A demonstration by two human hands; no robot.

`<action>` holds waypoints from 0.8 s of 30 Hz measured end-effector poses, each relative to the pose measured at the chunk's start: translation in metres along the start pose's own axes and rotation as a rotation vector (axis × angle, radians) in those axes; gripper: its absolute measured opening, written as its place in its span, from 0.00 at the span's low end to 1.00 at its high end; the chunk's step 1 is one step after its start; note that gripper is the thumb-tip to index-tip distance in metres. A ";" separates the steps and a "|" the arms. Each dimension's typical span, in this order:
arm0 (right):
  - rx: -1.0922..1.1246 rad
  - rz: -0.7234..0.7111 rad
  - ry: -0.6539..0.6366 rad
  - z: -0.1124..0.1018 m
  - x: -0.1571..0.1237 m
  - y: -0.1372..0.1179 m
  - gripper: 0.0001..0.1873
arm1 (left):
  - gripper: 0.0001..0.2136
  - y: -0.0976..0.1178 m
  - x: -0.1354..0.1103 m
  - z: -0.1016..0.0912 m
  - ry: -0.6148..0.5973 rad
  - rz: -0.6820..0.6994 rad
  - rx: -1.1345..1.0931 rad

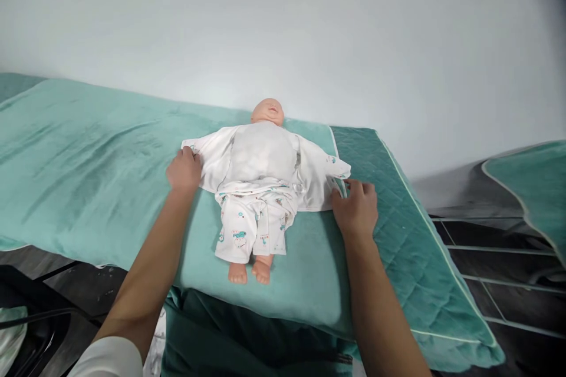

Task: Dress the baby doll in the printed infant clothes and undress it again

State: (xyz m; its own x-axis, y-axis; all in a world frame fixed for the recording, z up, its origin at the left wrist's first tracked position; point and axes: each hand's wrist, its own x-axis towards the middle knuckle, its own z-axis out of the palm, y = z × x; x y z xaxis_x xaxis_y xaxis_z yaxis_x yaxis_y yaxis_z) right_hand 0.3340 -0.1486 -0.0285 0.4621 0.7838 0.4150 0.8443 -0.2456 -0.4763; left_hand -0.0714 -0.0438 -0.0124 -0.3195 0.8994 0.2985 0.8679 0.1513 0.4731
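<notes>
A baby doll lies face up on a teal bed cover, head toward the wall. It wears printed white trousers. A white jacket is spread open flat beneath and beside its grey cloth torso. My left hand rests curled on the jacket's left sleeve, pinching its edge. My right hand lies on the jacket's right flap corner, fingers bent and closed on the fabric. The doll's bare feet point toward me.
The bed ends in a quilted teal edge at the right, with dark floor beyond. A second teal-covered bed corner stands at far right. A white wall runs behind. A dark chair sits at lower left.
</notes>
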 end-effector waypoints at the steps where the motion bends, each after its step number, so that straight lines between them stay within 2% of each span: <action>1: 0.084 -0.072 0.034 0.000 -0.002 -0.006 0.18 | 0.04 0.003 -0.002 0.000 0.048 0.054 -0.042; 3: 0.332 -0.185 0.003 -0.001 -0.006 -0.022 0.14 | 0.03 0.012 -0.008 -0.001 0.114 0.164 -0.226; 4: 0.464 -0.222 -0.063 -0.002 -0.008 -0.033 0.12 | 0.03 0.017 -0.012 -0.002 0.094 0.194 -0.373; 5: 0.577 -0.253 -0.149 -0.003 -0.010 -0.044 0.11 | 0.04 0.023 -0.017 -0.004 0.017 0.205 -0.540; 7: 0.697 -0.360 -0.305 -0.007 -0.009 -0.070 0.09 | 0.08 0.033 -0.027 -0.008 -0.269 0.197 -0.834; 8: 0.709 -0.443 -0.351 -0.010 -0.007 -0.083 0.08 | 0.10 0.037 -0.031 -0.011 -0.430 0.208 -0.918; 10: 0.699 -0.609 -0.425 -0.014 0.001 -0.106 0.08 | 0.11 0.042 -0.035 -0.019 -0.661 0.283 -0.984; 14: 0.580 -0.833 -0.608 -0.012 0.019 -0.134 0.12 | 0.12 0.038 -0.031 -0.033 -0.859 0.451 -0.957; 18: 0.572 -0.893 -0.721 -0.006 0.023 -0.136 0.14 | 0.09 0.036 -0.026 -0.041 -0.977 0.547 -0.859; 20: 0.593 -0.893 -0.788 -0.007 0.021 -0.131 0.14 | 0.08 0.037 -0.027 -0.042 -1.003 0.545 -0.856; 22: 0.639 -0.836 -0.820 -0.009 0.020 -0.126 0.16 | 0.08 0.040 -0.030 -0.039 -0.950 0.502 -0.920; 24: 0.709 -0.726 -0.821 -0.011 0.018 -0.121 0.19 | 0.11 0.042 -0.034 -0.033 -0.827 0.417 -1.029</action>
State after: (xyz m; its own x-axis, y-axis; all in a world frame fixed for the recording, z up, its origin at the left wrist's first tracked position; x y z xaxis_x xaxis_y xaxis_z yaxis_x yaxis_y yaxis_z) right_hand 0.2428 -0.1104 0.0451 -0.5487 0.7889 0.2767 0.3873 0.5332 -0.7522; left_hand -0.0363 -0.0817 0.0250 0.5213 0.8372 0.1656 0.0583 -0.2285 0.9718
